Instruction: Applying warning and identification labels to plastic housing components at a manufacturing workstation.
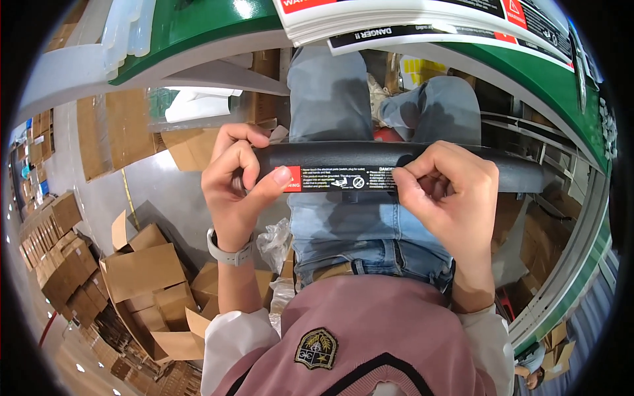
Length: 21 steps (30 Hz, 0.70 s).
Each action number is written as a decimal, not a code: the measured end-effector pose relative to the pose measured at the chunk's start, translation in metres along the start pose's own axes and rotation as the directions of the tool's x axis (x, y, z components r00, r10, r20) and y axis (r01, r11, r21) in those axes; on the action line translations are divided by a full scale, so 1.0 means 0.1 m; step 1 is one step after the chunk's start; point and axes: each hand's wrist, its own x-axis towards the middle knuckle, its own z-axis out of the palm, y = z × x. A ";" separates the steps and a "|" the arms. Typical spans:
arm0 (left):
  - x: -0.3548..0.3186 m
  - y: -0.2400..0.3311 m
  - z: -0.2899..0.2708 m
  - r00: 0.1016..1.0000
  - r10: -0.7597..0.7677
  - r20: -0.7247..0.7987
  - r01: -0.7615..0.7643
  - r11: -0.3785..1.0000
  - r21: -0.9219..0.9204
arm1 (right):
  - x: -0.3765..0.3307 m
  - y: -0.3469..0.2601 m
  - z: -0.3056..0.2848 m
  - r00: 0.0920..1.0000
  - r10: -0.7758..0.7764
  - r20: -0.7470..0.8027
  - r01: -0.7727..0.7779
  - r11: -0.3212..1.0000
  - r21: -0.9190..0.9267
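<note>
A long black padded-looking bar (317,153) lies crosswise over my thighs. Along its near side runs a narrow black warning label (337,180) with a red left end and white print. My left hand (231,188) is closed at that red end, its thumb pressed on the label and its fingers curled by the bar. At the other end, my right hand (459,198) pinches the label between thumb and curled fingers, covering its right tip. Whether the label is fully stuck to the bar cannot be told.
A stack of printed label sheets (422,13) lies on the green table (218,30) ahead, overhanging its edge. Translucent tubes (135,30) sit at far left. Open cardboard boxes (145,277) stand on the left floor. Another person (530,376) is at lower right.
</note>
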 end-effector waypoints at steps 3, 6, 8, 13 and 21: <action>0.00 -0.01 0.00 1.000 0.025 0.007 -0.025 1.000 -0.005 | -0.01 0.01 0.01 1.000 -0.017 -0.008 0.017 1.000 -0.006; 0.01 -0.03 0.01 0.999 0.050 -0.001 -0.050 0.999 -0.011 | -0.02 0.00 0.05 0.999 -0.034 -0.019 0.034 0.999 -0.035; 0.01 -0.04 0.01 0.998 0.066 0.009 -0.066 0.998 -0.006 | -0.01 -0.03 0.04 0.997 -0.071 -0.042 0.067 0.994 -0.085; 0.02 -0.04 0.03 0.993 0.116 -0.006 -0.116 0.993 0.005 | 0.09 -0.15 -0.26 0.998 -0.005 0.055 0.038 0.797 -0.603; 0.01 -0.10 0.01 0.991 0.133 -0.008 -0.132 0.991 0.023 | -0.17 0.04 0.07 0.873 -0.365 0.324 0.486 0.709 -0.510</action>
